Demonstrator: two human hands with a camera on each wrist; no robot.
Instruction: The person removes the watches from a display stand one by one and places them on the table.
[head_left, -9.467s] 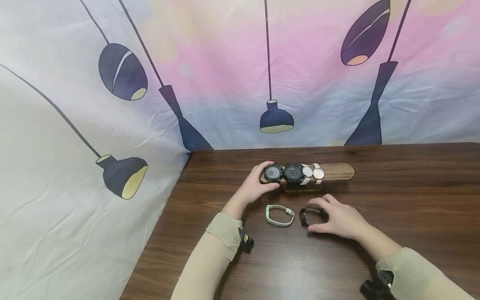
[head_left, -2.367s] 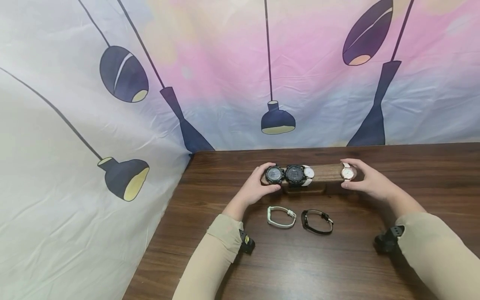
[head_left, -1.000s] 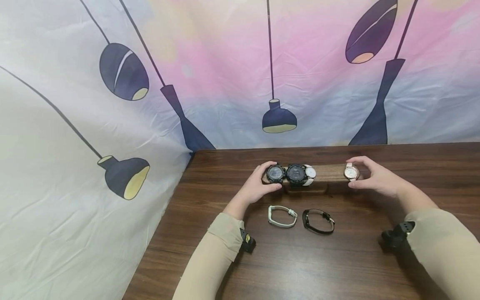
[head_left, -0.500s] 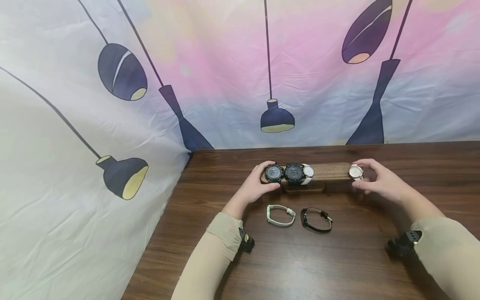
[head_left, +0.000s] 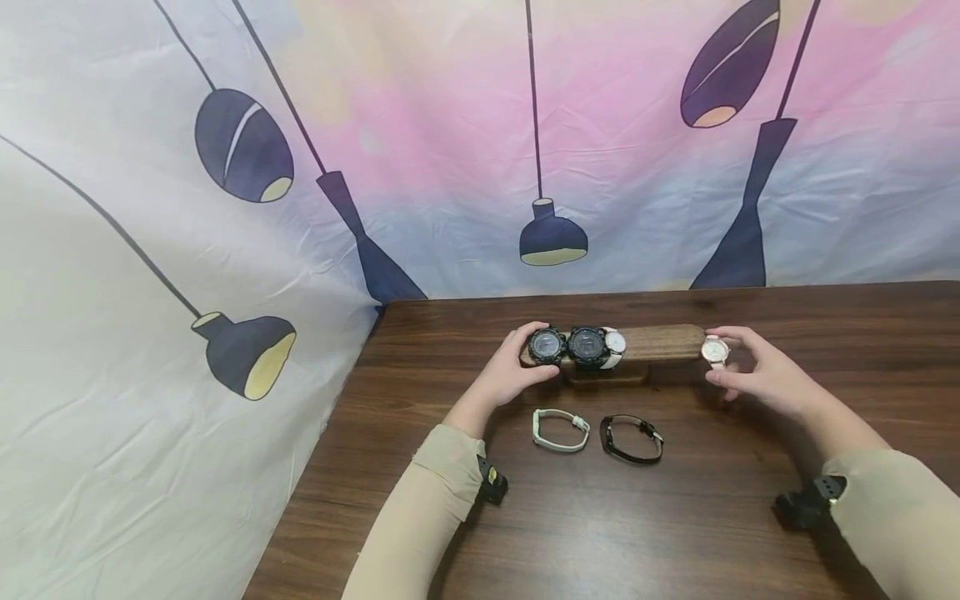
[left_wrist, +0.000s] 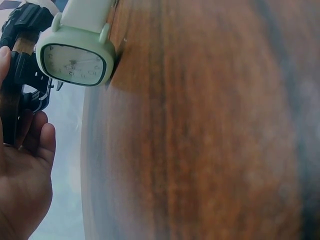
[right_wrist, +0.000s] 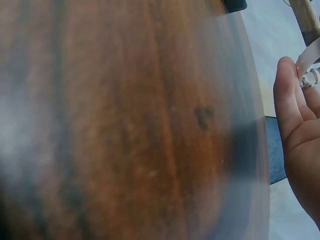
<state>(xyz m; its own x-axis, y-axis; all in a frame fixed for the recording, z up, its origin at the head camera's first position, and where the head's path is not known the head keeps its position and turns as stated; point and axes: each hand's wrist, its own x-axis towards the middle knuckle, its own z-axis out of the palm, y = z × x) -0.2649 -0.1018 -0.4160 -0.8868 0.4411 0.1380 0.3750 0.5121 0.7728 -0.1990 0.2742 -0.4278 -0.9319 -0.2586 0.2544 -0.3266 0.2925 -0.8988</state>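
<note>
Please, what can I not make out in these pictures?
Head: time on the watch in the right hand; dial too small.
Head: left tip of the wooden stand; mostly hidden by the left hand and a black watch.
Left wrist: rest of the mint band; top edge cuts it.
Right wrist: part of that watch; right edge cuts it.

Counter (head_left: 600, 533), three items on it

Dark brown wood-grain top, with a pale sheen toward my side. Near the far edge I note a wooden stand (head_left: 663, 343), running left to right. Nearer me lie a pale green watch (left_wrist: 75, 62) and, just beside it to the right, a black watch (head_left: 607, 435); both on their sides, straps looped.
</note>
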